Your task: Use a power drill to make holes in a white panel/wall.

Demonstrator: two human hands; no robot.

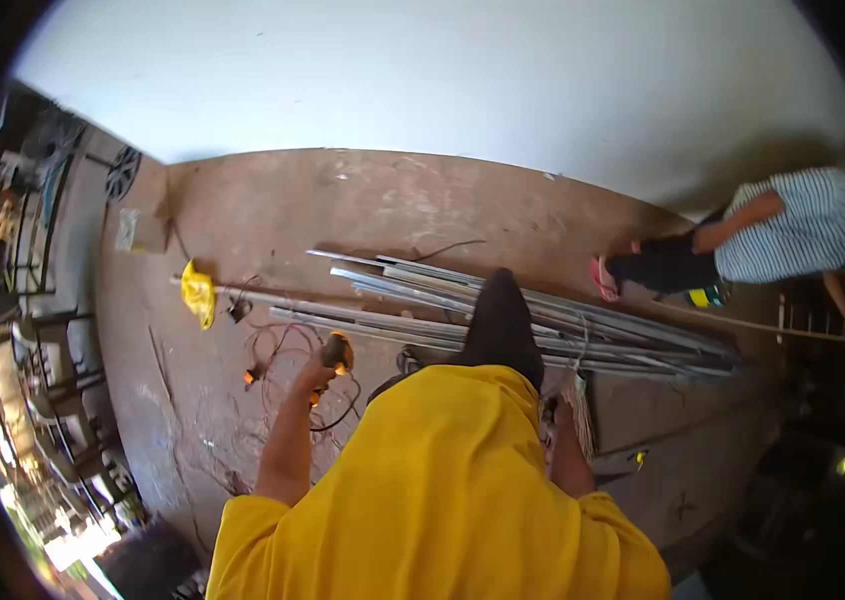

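Note:
My left hand (315,376) is closed around an orange-and-black power drill (341,350), left of my yellow shirt. A black cord (351,408) curves across the floor just below the tool. Long grey metal bars (403,276) lie in a loose bundle in front of me, partly behind my dark-clothed leg. My right hand (556,408) is low beside that leg, near a bunch of pale strands (583,410). Its fingers are too small and partly hidden, so I cannot make out whether it grips anything.
At right, another person in a striped top (793,225) bends over, one hand near a long thin strip (783,327). Tangled wires (278,345) and a yellow bag or cloth (199,293) lie left. A box (143,230) stands by the white wall (443,80); chairs (58,400) line the left.

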